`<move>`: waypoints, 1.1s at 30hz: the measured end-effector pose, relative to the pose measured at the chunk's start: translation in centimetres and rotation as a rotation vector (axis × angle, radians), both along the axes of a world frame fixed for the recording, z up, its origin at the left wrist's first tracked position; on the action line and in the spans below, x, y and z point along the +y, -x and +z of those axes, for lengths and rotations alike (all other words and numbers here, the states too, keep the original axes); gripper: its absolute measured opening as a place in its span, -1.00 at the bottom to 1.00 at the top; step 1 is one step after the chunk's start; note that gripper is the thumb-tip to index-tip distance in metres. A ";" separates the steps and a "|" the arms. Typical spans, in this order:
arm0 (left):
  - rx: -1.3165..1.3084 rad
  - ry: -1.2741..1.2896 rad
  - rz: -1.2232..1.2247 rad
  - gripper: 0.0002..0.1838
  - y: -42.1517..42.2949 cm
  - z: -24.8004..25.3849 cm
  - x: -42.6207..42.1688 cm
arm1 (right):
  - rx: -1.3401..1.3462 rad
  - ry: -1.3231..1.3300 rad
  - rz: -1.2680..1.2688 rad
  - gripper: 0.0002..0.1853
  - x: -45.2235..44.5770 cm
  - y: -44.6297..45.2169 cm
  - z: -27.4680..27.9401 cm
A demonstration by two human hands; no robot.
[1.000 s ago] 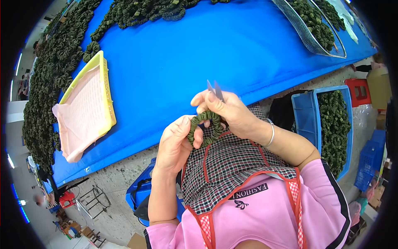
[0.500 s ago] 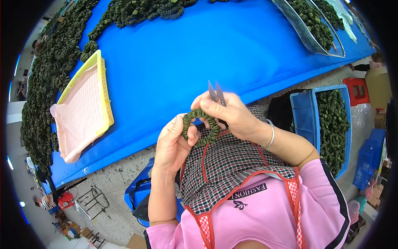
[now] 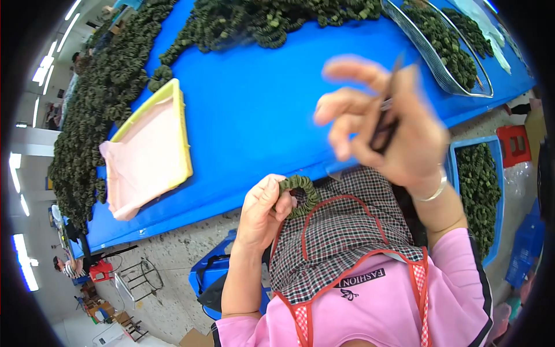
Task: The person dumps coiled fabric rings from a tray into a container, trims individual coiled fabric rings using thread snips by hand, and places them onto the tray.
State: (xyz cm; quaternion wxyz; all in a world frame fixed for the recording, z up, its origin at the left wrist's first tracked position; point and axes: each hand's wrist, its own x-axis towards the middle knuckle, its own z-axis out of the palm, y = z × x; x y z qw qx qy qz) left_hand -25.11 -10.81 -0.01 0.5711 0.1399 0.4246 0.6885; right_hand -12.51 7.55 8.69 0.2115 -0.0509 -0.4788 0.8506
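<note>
My left hand [image 3: 263, 211] pinches a dark green ruffled scrunchie [image 3: 311, 202] between thumb and fingers, in front of the checked apron [image 3: 347, 231]. Raised over the blue table and blurred by motion, my right hand [image 3: 399, 121] has its fingers spread loosely. A pair of dark thread snips [image 3: 386, 113] lies held against its palm, blades upward. The right hand is apart from the scrunchie.
Piles of green scrunchies [image 3: 110, 87] line the left and far sides of the blue table [image 3: 248, 115]. A yellow tray [image 3: 184, 136] with pink cloth stands left. Scrunchies fill a wire basket [image 3: 416, 46] and a blue crate [image 3: 498, 191] at right.
My right hand has let go of the scrunchie and swung up and to the right with the snips. The left hand still holds the scrunchie. The whole view has shifted slightly.
</note>
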 end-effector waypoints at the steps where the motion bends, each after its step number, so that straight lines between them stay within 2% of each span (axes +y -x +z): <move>1: 0.026 -0.040 -0.004 -0.73 0.2 0.3 -0.3 | 0.156 -0.026 0.087 -0.19 0.7 -0.4 2.3; 4: 0.244 -0.022 0.123 -0.73 0.4 3.6 -1.6 | 0.367 -0.137 0.198 -0.20 1.3 -1.1 6.7; 5: 0.404 -0.042 0.175 -0.74 1.0 5.4 -2.3 | 0.395 -0.165 0.207 -0.20 1.1 -1.4 7.5; 6: 0.550 -0.034 0.323 -0.76 1.8 8.0 -3.3 | 0.413 -0.190 0.209 -0.20 1.0 -1.3 8.1; 7: 0.603 -0.138 0.419 -0.77 3.3 10.5 -5.0 | 0.431 -0.210 0.209 -0.20 1.2 -1.6 8.7; 10: 1.092 -0.355 0.771 -0.73 3.9 21.1 -9.1 | 0.458 -0.260 0.179 -0.20 1.8 -2.0 10.1; 13: 1.488 -0.244 1.125 -0.73 3.4 25.7 -13.7 | 0.472 -0.290 0.121 -0.20 2.7 -2.2 11.3; 15: 1.609 -0.002 1.269 -0.73 3.6 25.4 -15.9 | 0.472 -0.318 0.064 -0.21 3.5 -2.4 12.1; 18: 1.666 0.407 1.315 -0.73 4.7 23.7 -17.1 | 0.502 -0.347 -0.022 -0.21 5.5 -3.1 13.8; 22: 1.626 0.710 1.273 -0.73 5.5 21.6 -16.9 | 0.521 -0.401 -0.154 -0.21 9.1 -4.3 16.3; 27: 1.584 0.847 1.246 -0.73 6.2 21.4 -15.8 | 0.515 -0.401 -0.247 -0.22 12.1 -4.6 18.4; 33: 1.554 0.881 1.226 -0.73 6.3 21.8 -15.1 | 0.488 -0.431 -0.304 -0.22 12.4 -5.0 19.8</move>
